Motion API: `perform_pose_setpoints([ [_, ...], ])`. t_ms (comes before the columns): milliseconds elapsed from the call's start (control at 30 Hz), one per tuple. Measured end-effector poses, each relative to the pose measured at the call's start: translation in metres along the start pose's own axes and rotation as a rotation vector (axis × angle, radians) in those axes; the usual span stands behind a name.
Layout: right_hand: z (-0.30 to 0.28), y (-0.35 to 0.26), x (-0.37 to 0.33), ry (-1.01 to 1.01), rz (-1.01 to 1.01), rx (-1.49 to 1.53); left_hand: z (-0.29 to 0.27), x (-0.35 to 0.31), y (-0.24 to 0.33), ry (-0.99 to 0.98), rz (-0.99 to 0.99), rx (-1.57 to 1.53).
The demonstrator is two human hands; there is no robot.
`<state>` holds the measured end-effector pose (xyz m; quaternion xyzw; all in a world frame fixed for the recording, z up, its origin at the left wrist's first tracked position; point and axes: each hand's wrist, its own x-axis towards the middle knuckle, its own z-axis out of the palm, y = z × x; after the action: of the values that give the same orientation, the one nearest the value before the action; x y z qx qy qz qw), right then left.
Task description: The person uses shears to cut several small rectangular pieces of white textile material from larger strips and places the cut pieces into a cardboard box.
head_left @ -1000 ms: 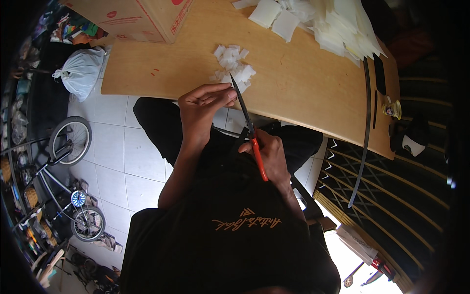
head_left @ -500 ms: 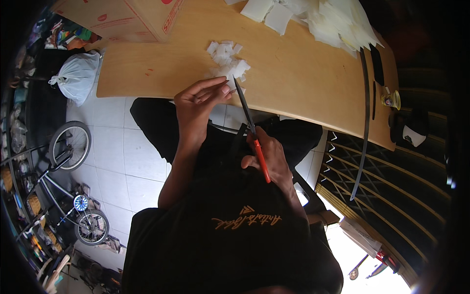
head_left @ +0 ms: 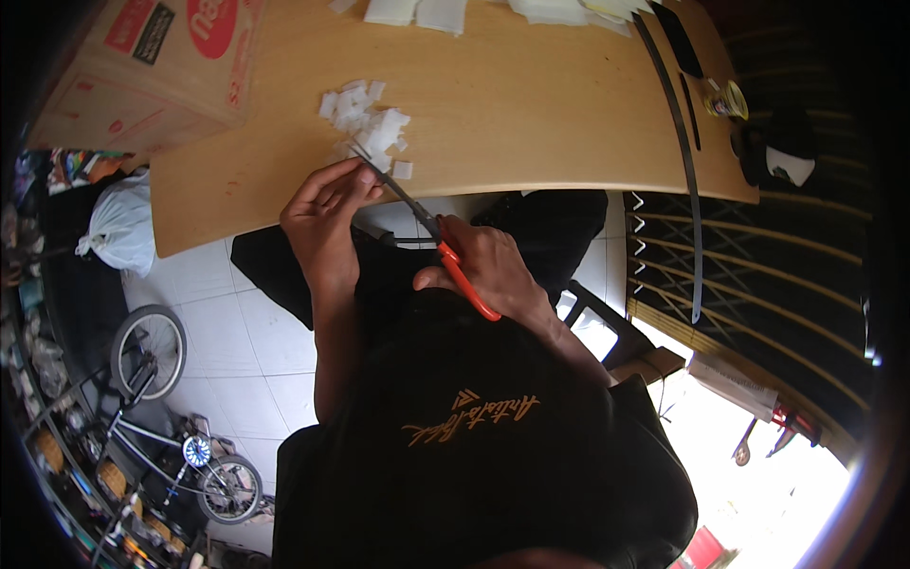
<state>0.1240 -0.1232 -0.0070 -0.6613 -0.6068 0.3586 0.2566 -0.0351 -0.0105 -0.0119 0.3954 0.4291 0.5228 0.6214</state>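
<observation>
My right hand (head_left: 490,264) holds a pair of scissors (head_left: 409,202) with red handles and long dark blades. The blades point up and left, and their tips look slightly parted. My left hand (head_left: 324,223) is pinched closed right beside the blade tips. Whatever lies between its fingertips is too small and hidden to make out. Just beyond both hands, a loose heap of small cut white pieces (head_left: 365,119) lies on the wooden table (head_left: 531,114), close to its near edge. One white square (head_left: 403,171) rests apart, to the right of the blades.
A large cardboard box (head_left: 161,85) stands at the table's left. Larger white sheets (head_left: 441,13) lie along the far edge. A long dark strip (head_left: 675,123) hangs over the right edge near a small cup (head_left: 728,100). A tied white bag (head_left: 121,223) and a bicycle (head_left: 152,431) are at left.
The view has turned, so the table, heap and hands appear shifted left and rotated. My hands keep about the same places by the heap, and the scissors stay in my right hand.
</observation>
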Motion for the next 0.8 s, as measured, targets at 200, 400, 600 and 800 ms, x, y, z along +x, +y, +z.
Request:
perform_pose_setpoints([
  [200, 0.001, 0.003, 0.000, 0.087, -0.004, 0.008, -0.005, 0.004, -0.003, 0.000, -0.003, 0.033],
  [400, 0.004, 0.006, 0.003, 0.115, -0.002, -0.005, -0.012, 0.006, -0.004, -0.001, 0.014, 0.059],
  [600, 0.007, 0.007, 0.002, 0.253, -0.061, -0.029, -0.006, 0.008, -0.004, -0.047, -0.005, 0.038],
  [800, -0.002, -0.001, 0.004, 0.144, 0.016, -0.020, 0.001, 0.009, 0.002, -0.060, -0.033, 0.043],
])
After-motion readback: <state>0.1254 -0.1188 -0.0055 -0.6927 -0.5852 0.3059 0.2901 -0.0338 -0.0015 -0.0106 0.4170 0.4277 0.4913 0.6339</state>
